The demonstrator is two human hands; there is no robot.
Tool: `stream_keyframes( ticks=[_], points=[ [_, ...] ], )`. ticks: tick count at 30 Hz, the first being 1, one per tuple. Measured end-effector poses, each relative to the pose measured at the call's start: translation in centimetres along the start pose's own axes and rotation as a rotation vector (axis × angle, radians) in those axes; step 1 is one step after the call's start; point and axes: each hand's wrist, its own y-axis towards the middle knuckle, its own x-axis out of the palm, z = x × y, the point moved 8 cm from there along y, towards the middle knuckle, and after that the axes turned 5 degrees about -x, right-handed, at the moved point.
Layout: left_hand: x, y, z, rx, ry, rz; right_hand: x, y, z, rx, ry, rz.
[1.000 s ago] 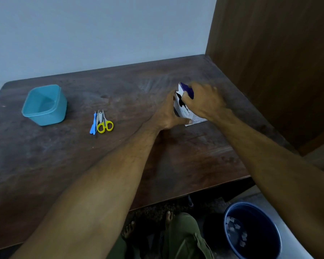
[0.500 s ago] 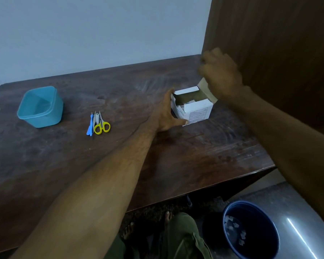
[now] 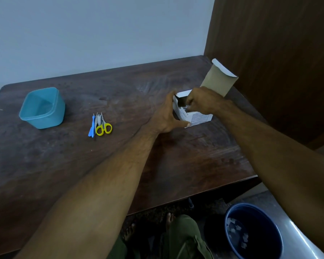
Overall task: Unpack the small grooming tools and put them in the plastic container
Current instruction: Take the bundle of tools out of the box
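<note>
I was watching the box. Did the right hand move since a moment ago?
Yes. The right hand came back down from up by the wooden panel and now reaches into the open box.

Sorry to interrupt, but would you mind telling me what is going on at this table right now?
A person is unpacking a small white box on the dark wooden table. The left hand grips the box's side while the right hand reaches into its open top, the lid flap standing up behind. A few tools, among them yellow-handled scissors and a blue tool, lie together on the table. The teal plastic container stands further left, apparently empty.
</note>
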Motion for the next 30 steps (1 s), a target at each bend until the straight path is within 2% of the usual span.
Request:
stream_keyframes(
  ticks=[8, 18, 21, 30],
  points=[
    [0.3, 0.1, -0.2, -0.036, 0.013, -0.014, 0.2, 0.1, -0.6, 0.052, -0.07, -0.12],
    [0.2, 0.0, 0.1, -0.039, 0.012, -0.025, -1.0, 0.2, -0.3, 0.099, -0.069, -0.054],
    [0.3, -0.1, 0.0, -0.029, -0.021, -0.03, -1.2, 0.1, 0.1, 0.115, -0.069, -0.102],
    [0.1, -0.5, 0.7, 0.002, -0.043, -0.031, -5.2, -1.0, 0.1, 0.127, 0.095, 0.186]
  ],
)
